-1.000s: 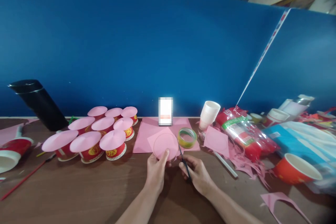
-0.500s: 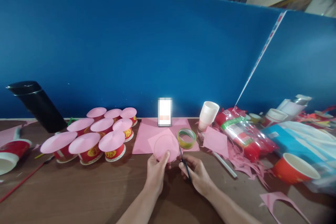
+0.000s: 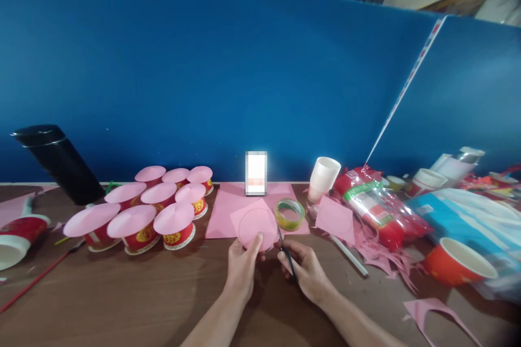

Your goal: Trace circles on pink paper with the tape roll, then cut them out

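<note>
Between thumb and fingers, my left hand (image 3: 243,264) pinches a piece of pink paper (image 3: 257,223) that has a drawn circle on it and rounded lower edges. A corner of the paper still sticks out at the upper left of the circle. My right hand (image 3: 306,270) is closed on dark-handled scissors (image 3: 288,257), whose blades point up beside the right edge of the paper. Just beyond lies a roll of clear yellowish tape (image 3: 290,213) on a stack of pink sheets (image 3: 220,211). How far the blades are apart is hard to make out.
Several upturned red cups topped with pink paper cones (image 3: 174,219) stand at left, near a black bottle (image 3: 59,162). Right are stacked white cups (image 3: 324,178), a red plastic bag (image 3: 372,203), pink scraps (image 3: 376,255), a white stick (image 3: 349,255) and an orange cup (image 3: 458,261). A bright blurred rectangle (image 3: 256,173) stands against the wall.
</note>
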`<action>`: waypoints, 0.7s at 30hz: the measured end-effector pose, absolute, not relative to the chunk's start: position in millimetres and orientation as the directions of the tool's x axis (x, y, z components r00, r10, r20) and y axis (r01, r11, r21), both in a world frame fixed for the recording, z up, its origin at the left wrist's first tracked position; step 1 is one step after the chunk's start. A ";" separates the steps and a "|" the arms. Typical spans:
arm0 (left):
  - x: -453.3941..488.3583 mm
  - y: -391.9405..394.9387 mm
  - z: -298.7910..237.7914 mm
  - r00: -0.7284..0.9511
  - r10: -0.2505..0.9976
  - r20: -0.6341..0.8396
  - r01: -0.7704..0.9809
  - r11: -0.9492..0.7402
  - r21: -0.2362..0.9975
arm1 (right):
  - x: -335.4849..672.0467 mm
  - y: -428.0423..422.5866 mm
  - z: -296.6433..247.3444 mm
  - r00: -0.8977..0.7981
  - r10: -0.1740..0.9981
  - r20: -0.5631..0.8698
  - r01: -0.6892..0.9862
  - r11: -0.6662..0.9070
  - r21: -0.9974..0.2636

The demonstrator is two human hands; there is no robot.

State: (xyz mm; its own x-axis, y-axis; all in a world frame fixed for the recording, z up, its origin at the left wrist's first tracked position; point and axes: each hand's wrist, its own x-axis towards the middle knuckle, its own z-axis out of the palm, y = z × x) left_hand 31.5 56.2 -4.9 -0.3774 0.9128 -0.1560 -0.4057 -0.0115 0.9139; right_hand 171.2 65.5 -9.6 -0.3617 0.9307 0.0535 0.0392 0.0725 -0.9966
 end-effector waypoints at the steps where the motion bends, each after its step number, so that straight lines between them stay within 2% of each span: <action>1: 31.6 56.3 -4.8 -0.380 0.911 -0.158 -0.404 -0.010 0.915 | 171.2 65.7 -9.9 -0.361 0.931 0.056 0.037 0.075 -0.997; 21: 30.4 57.8 -10.8 -0.399 0.902 -0.163 -0.422 -0.024 0.906 | 171.1 65.1 -9.8 -0.356 0.932 0.065 0.045 0.087 -0.995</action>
